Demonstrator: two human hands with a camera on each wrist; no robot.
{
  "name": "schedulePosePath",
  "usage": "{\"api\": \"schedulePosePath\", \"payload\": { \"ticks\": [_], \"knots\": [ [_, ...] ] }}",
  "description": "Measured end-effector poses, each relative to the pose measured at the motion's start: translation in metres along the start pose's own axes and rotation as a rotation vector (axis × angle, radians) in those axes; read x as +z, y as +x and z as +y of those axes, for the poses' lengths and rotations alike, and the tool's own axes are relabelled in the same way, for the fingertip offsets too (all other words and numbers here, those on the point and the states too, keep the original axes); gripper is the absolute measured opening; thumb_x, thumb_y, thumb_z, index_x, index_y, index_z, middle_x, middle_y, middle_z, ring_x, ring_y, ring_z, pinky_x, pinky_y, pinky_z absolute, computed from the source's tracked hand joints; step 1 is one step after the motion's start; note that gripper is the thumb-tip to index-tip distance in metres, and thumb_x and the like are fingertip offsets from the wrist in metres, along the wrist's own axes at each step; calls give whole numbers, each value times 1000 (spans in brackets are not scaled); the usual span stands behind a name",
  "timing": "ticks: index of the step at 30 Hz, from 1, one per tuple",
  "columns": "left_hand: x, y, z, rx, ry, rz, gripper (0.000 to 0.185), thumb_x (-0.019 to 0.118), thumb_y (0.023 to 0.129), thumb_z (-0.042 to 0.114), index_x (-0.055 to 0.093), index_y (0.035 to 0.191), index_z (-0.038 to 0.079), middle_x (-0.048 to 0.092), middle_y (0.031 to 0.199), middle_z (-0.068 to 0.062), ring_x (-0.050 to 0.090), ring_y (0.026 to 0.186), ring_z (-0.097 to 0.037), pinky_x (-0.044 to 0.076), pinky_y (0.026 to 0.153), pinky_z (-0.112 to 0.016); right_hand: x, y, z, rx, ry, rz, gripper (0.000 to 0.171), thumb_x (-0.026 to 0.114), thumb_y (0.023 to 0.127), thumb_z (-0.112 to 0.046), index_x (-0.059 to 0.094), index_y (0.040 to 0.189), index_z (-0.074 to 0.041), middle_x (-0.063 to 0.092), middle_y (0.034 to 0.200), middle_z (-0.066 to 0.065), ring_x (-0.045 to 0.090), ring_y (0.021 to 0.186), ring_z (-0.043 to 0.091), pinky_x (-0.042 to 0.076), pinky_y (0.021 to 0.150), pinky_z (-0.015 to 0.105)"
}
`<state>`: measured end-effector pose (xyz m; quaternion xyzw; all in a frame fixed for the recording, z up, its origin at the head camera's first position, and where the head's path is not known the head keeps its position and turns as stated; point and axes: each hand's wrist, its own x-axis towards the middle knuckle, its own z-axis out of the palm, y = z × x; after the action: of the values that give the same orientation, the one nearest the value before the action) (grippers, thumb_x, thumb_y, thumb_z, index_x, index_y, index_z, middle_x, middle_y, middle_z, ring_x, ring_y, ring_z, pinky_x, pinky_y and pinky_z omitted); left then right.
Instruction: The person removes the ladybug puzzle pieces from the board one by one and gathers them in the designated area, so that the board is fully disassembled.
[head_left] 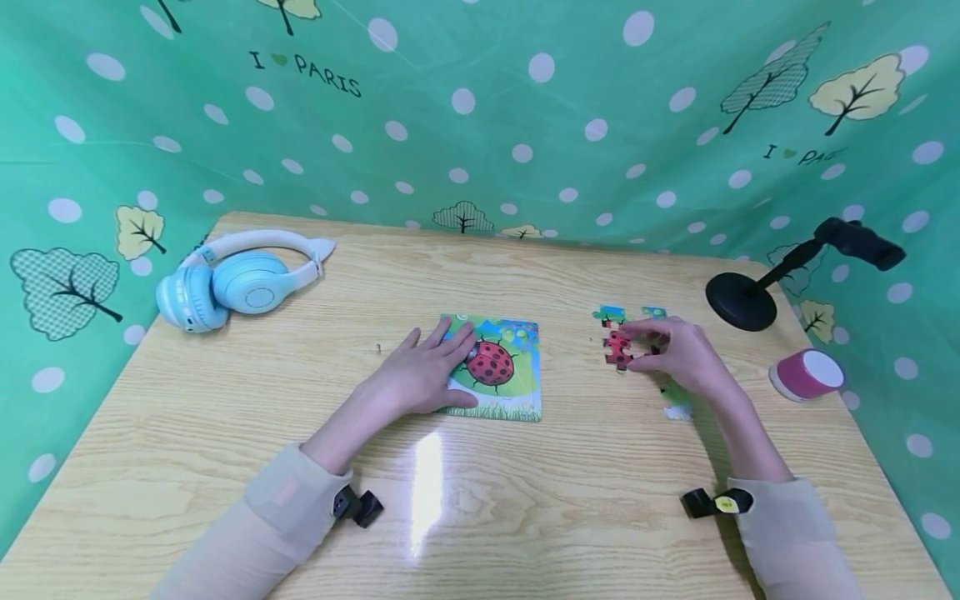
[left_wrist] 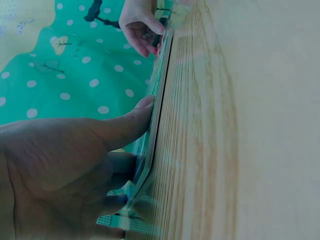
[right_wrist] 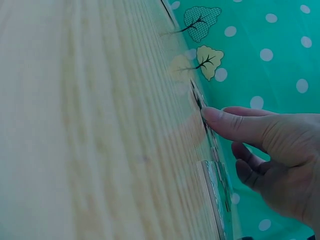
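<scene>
My left hand (head_left: 423, 371) rests with spread fingers on the left side of a square ladybug picture board (head_left: 525, 383). In the left wrist view the thumb (left_wrist: 132, 122) lies along the board's edge. Farther right, my right hand (head_left: 678, 354) pinches a red, black-spotted jigsaw puzzle piece (head_left: 617, 348) between thumb and fingers, low over the table. Around that hand lie a blue-green piece (head_left: 611, 314), another blue piece (head_left: 654, 312) and a green-and-white piece (head_left: 678, 411). The hand partly hides other pieces beneath it. In the right wrist view the thumb (right_wrist: 215, 116) touches the thin pieces edge-on.
Light blue headphones (head_left: 255, 279) lie at the back left of the wooden table (head_left: 480, 517). At the right stand a black stand with a round base (head_left: 741, 302) and a pink cup-like container with a white top (head_left: 798, 375). A green patterned cloth (head_left: 495, 108) hangs behind.
</scene>
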<state>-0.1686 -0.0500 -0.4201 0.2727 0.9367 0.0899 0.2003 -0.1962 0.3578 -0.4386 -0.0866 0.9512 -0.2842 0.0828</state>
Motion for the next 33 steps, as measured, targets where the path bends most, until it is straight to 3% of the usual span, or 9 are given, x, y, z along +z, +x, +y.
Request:
{"api": "schedulePosePath", "payload": {
  "ticks": [5, 12, 16, 20, 28, 33],
  "knots": [
    [0, 0, 1, -4, 3, -4, 96, 61, 94, 64, 19, 166, 17, 8, 176, -2, 4, 163, -33, 14, 129, -64, 0, 1, 0, -4, -12, 3, 53, 88, 82, -22, 71, 132, -20, 77, 124, 5, 60, 113, 24, 46, 83, 27],
    [0, 0, 1, -5, 9, -6, 96, 60, 94, 65, 19, 166, 17, 8, 176, -2, 3, 163, -33, 14, 129, -64, 0, 0, -2, 1, -3, 9, 54, 88, 81, -20, 71, 132, -18, 76, 124, 7, 58, 122, 29, 49, 97, 46],
    [0, 0, 0, -5, 8, -8, 96, 60, 94, 65, 18, 166, 17, 7, 176, -2, 3, 163, -33, 14, 129, -64, 0, 0, -2, -1, -3, 7, 53, 88, 82, -19, 71, 132, -17, 76, 125, 8, 58, 123, 31, 48, 98, 50],
    [0, 0, 0, -5, 12, -13, 96, 60, 94, 65, 18, 166, 18, 6, 176, -1, 3, 163, -32, 13, 129, -64, -1, -1, -2, 1, -16, 15, 52, 88, 82, -20, 71, 131, -18, 76, 124, 6, 57, 120, 28, 47, 96, 44],
    [0, 0, 0, -2, 17, -12, 96, 59, 94, 66, 17, 166, 17, 6, 176, -2, 3, 163, -33, 13, 129, -64, -6, -3, -7, 3, 15, 117, 43, 84, 87, -24, 73, 129, -16, 77, 121, 7, 61, 103, 20, 47, 76, 14],
    [0, -1, 0, 2, 20, -8, 96, 59, 95, 65, 18, 166, 16, 6, 176, -3, 3, 163, -34, 14, 129, -65, -9, 0, -19, -63, 102, 163, 40, 79, 92, -23, 71, 129, -12, 77, 116, 13, 66, 92, 7, 53, 67, 15]
  ]
}}
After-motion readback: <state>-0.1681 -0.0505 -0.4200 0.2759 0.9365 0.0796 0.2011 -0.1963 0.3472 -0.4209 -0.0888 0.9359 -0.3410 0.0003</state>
